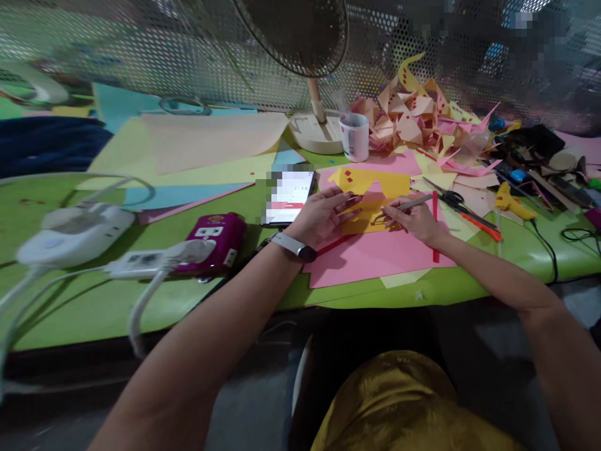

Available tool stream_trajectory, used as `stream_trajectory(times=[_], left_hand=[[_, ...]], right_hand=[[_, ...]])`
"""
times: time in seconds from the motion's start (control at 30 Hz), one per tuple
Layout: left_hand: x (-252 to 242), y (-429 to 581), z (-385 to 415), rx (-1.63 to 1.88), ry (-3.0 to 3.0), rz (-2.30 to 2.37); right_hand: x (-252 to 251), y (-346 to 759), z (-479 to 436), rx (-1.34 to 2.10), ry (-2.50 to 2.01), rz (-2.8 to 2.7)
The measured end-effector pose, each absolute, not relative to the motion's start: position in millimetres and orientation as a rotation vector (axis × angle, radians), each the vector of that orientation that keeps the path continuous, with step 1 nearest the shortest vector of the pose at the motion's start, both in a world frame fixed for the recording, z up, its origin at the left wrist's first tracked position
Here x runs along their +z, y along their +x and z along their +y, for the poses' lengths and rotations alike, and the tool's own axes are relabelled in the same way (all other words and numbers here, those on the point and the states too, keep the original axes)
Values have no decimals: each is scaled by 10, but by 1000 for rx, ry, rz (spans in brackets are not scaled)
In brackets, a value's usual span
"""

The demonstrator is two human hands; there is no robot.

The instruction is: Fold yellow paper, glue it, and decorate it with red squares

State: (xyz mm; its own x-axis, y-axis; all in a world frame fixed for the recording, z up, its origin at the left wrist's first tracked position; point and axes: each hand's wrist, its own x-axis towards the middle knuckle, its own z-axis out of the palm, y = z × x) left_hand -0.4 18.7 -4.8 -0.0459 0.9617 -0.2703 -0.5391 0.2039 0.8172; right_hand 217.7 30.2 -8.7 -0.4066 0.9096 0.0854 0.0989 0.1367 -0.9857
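A yellow paper cut-out (394, 181) with small red diamonds lies on a pink sheet (370, 260). My left hand (326, 216), with a watch at the wrist, rests at the left side of the yellow paper. Its fingers are stretched out and apart, with nothing visible in them. My right hand (413, 219) is closed on slim grey tweezers (413, 202), their tip low over the yellow paper near a small red piece (374, 223). A red strip (436, 228) lies beside the right wrist.
A phone (288, 197) lies left of the paper, near a purple power box (213, 241) and a white power strip (75, 232). Behind stand a fan (317, 141), a cup (354, 138) and a folded-paper heap (413, 119). Scissors (479, 222) and a yellow glue gun (511, 203) lie right.
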Motion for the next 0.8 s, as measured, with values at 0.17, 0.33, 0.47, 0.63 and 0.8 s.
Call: stream_trajectory(times=[0.17,0.33,0.47,0.63,0.8], left_hand=[[-42,2,186,1329,550,997],[-18,12,173,1328,554,1002],[-24,7,169,1323,567,989],[-26,9,166,1330,568,983],[-13,18,165,1334,555,993]], right_hand=[[-76,2178,281,1349,-1006,-1662],[-61,2184,263,1335,-1018,-1670],[-100,2208,277,1314,-982,-1703],[-107,2221,277,1308,-985,-1714],[-94,2205,274,1303,-989,-1693]])
